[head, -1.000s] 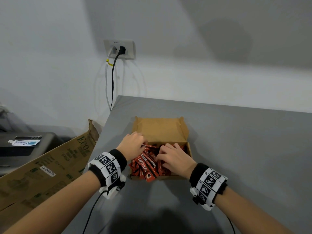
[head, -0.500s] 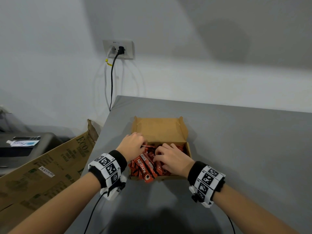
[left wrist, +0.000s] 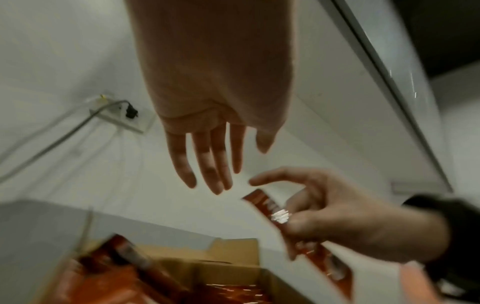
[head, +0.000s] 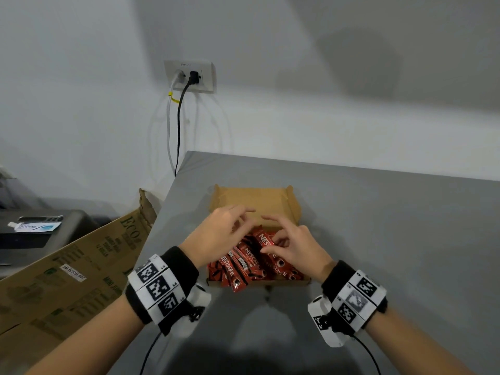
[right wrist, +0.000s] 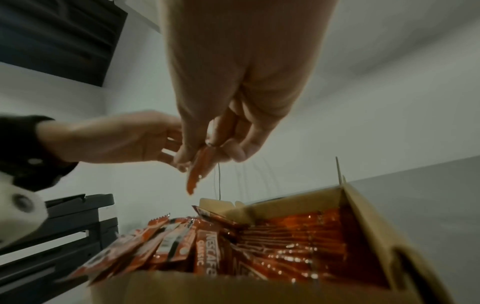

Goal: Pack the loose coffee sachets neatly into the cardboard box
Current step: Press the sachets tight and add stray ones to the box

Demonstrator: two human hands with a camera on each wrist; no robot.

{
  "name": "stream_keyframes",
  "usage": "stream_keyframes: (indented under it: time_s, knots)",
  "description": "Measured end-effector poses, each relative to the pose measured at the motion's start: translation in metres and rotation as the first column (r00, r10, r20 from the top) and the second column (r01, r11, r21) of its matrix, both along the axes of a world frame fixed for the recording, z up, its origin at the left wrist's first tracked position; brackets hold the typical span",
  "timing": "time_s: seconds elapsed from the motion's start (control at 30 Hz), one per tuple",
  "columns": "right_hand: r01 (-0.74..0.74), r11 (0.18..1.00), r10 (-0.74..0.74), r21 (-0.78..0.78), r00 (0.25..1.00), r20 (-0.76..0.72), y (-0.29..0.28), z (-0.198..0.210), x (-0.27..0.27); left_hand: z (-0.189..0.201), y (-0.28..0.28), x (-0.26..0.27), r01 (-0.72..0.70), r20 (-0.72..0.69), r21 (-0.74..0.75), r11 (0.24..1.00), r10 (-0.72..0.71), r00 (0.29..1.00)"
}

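Observation:
An open cardboard box [head: 294, 209] sits on the grey table [head: 392, 239], filled with several red coffee sachets [head: 243, 266] that lie unevenly; one pokes over the near rim. My right hand [head: 273, 240] hovers over the box and pinches one sachet [head: 264, 237] between thumb and fingers; the right wrist view shows that sachet [right wrist: 198, 170] hanging from the fingertips above the packed sachets [right wrist: 207, 246]. My left hand [head: 235, 223] is raised beside it with fingers straight and holds nothing, as the left wrist view shows [left wrist: 207, 164].
A large flattened carton [head: 67, 272] leans against the table's left edge. Behind it stands a dark machine [head: 40, 228]. A wall socket [head: 189, 77] with two cables hangs above the table's far left corner. The table runs wide to the right.
Both hands have risen from inside the box. The right hand now pinches one sachet lifted above the pile, and the left hand has opened its fingers.

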State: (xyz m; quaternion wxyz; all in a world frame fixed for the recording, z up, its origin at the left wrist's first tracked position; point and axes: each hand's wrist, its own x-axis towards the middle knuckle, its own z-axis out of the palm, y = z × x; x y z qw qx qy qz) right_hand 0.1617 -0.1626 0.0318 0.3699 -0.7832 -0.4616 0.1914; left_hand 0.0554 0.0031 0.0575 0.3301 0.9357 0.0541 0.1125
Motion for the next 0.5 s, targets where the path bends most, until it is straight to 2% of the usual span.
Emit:
stream_keyframes:
  time_s: [0.07,0.2,0.27,0.33,0.5]
  knots:
    - [0.004,1.0,-0.003,0.029,0.999,-0.041,-0.001,-0.002,-0.002,0.003,-0.013,-0.001,0.078,-0.015,-0.093,0.993,-0.079,0.997]
    - [0.024,0.998,-0.024,0.05,1.0,0.004,-0.007,0.0,-0.002,-0.008,-0.014,0.004,0.035,0.022,-0.011,0.999,-0.034,0.999]
    - [0.027,0.999,-0.028,0.024,0.999,0.031,-0.009,0.0,0.0,-0.009,-0.013,0.008,0.055,-0.018,0.029,0.998,-0.054,0.998]
    - [0.037,0.999,-0.036,-0.012,0.996,0.086,-0.011,-0.001,0.005,-0.01,-0.014,0.013,0.05,-0.076,-0.054,0.997,-0.054,0.996]
    - [0.048,0.987,-0.022,-0.156,0.986,0.166,-0.024,-0.002,0.02,-0.018,-0.022,0.015,-0.046,-0.102,-0.041,0.998,0.042,0.994]
